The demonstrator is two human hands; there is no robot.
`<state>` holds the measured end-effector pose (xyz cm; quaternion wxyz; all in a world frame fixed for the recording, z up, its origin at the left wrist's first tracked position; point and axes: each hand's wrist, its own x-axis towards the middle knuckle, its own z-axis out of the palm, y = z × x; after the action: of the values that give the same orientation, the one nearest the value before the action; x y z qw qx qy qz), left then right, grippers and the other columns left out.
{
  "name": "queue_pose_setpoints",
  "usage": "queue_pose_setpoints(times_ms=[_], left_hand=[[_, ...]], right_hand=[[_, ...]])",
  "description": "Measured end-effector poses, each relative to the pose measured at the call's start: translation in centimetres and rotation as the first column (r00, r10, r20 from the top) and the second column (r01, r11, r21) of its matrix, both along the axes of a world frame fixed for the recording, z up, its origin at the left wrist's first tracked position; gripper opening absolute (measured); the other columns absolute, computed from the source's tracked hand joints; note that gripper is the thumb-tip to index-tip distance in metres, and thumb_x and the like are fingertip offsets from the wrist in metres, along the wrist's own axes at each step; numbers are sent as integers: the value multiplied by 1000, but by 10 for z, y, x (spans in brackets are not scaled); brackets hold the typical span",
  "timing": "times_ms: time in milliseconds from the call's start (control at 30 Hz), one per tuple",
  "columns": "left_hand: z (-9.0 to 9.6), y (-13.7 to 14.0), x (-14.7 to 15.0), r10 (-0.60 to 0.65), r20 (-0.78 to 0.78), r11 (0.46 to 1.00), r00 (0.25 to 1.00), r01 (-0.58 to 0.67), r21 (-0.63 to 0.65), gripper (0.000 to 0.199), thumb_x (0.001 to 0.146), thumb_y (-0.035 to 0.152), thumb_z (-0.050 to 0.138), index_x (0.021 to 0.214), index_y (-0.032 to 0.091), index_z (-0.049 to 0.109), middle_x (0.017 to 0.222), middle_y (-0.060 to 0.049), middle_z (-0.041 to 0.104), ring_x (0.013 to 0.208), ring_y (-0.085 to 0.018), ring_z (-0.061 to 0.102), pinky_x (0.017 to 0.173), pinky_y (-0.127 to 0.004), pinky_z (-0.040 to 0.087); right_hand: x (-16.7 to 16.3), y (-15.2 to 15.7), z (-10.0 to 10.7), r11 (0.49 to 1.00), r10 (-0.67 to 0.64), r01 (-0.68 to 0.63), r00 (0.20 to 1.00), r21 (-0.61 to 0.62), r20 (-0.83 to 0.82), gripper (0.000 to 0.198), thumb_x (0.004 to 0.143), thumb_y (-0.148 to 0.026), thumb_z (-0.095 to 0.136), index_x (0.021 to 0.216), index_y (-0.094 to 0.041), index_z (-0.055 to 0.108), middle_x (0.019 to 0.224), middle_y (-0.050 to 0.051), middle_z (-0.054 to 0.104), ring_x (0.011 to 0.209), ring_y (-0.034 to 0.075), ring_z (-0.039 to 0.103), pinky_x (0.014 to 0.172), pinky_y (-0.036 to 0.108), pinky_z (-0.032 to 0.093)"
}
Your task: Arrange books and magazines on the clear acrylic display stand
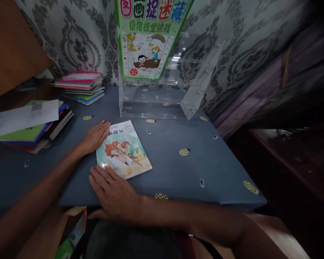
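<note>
A thin paperback book [124,149] with a teal and orange illustrated cover lies flat and closed on the grey-blue tablecloth [172,172]. My left hand [95,137] rests flat with its fingertips on the book's upper left corner. Lower down, my right hand [116,196] lies with its fingers stretched over the near left part of the cover, the thumb hanging by the table's front edge. Neither hand grips anything.
A clear acrylic rack [153,108] holding a green-edged picture book [148,54] stands at the back. Stacked books [79,84] sit at the back left. Another pile [29,122] topped by a white sheet lies at left. Below the front edge is an open cardboard box [51,230].
</note>
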<state>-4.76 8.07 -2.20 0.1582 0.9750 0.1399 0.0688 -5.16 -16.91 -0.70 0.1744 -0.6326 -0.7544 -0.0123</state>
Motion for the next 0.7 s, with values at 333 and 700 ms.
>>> queue_pose_setpoints(times_ms=[333, 700], left_hand=[[0, -6, -1, 33, 65, 997, 997, -29, -69, 63, 97, 47, 30, 145, 9, 46, 158, -17, 42, 151, -28, 32, 124, -48, 24], [38, -54, -46, 777, 17, 97, 630, -93, -991, 29, 77, 9, 69, 104, 18, 63, 123, -11, 67, 127, -26, 60, 112, -40, 47]], right_hand=[[83, -70, 2, 933, -325, 287, 930, -216, -171, 73, 101, -58, 43, 154, -10, 36, 161, 21, 34, 153, 31, 25, 123, 57, 29], [127, 5, -26, 911, -401, 404, 824, -81, -400, 56, 102, -42, 42, 151, -15, 43, 158, 18, 40, 148, 33, 36, 119, 55, 35]])
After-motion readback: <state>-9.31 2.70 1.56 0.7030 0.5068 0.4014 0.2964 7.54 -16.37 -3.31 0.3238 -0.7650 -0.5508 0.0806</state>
